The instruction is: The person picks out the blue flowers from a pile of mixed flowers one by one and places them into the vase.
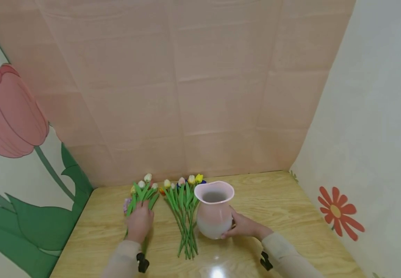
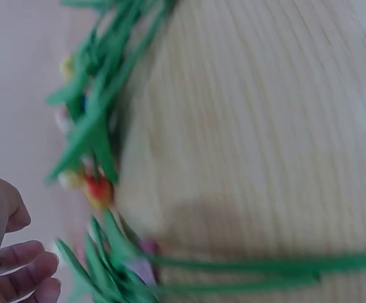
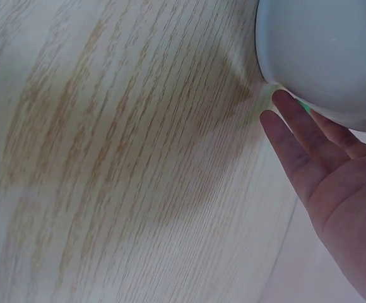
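A vase [image 1: 214, 218], pink at its wavy rim and white toward its base, stands right of the table's middle. My right hand [image 1: 243, 226] holds its lower right side, thumb in front and fingers reaching behind; the right wrist view shows those fingers [image 3: 303, 136] against the white base. On the left, my left hand [image 1: 140, 222] hovers over a bunch of artificial tulips [image 1: 144, 192]. In the left wrist view its fingers [image 2: 28, 274] are loosely bent, apart from the green leaves [image 2: 110, 265], with nothing between them.
Between the hands lies a second tulip bunch [image 1: 185, 204], its stems pointing toward me, close beside the vase. The wooden table [image 1: 276, 200] meets a pink cloth backdrop [image 1: 221, 116] behind. Walls with painted flowers flank both sides.
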### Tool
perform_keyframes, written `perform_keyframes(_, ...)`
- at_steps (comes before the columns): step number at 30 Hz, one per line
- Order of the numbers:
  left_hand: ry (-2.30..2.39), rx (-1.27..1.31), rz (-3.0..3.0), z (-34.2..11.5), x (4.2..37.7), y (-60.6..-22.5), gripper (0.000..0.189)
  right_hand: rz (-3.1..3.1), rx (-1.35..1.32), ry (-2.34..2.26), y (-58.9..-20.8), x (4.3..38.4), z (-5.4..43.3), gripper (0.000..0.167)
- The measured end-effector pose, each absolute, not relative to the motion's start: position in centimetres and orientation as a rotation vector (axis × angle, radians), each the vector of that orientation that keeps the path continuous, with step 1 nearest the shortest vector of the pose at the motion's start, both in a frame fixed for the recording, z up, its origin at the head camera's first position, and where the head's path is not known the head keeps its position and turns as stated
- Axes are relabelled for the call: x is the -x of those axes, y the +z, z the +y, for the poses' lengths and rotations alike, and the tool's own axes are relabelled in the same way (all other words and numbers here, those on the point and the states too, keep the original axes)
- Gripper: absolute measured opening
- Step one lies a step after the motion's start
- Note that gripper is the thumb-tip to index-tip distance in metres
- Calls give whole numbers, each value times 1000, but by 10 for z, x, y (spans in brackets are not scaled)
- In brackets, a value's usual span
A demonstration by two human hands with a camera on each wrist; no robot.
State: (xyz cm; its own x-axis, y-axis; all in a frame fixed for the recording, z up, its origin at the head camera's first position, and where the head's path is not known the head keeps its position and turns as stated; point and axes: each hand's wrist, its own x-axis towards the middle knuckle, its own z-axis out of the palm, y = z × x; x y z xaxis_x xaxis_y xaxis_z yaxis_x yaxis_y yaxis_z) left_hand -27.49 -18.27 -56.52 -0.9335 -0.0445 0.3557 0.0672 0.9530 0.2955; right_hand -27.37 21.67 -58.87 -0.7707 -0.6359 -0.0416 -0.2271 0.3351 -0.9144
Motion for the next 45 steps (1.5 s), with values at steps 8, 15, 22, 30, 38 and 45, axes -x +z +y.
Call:
perform_keyframes(8, -466, 188, -2679, -143, 274, -556, 29, 2207, 759, -1424, -588, 273, 216, 103)
perform_keyframes(15, -507, 350, -2728, -115, 266, -560, 25, 2207, 764, -1438, -591, 274, 217, 103)
perform_keyframes(22, -506, 378, -2832, -97, 263, -588, 25, 2205, 737, -1439, -594, 275, 218, 105)
perform_keyframes(30, -592, 392, -2930, -86, 263, -610, 7, 2222, 737, -1419, -592, 275, 217, 107)
perform_keyframes(38, -550, 404, -2941, -79, 259, -613, 21, 2220, 735, -1422, -591, 276, 217, 106)
perform_keyframes(45, -540, 368, -2991, -76, 259, -609, 20, 2209, 750, -1433, -592, 276, 217, 105)
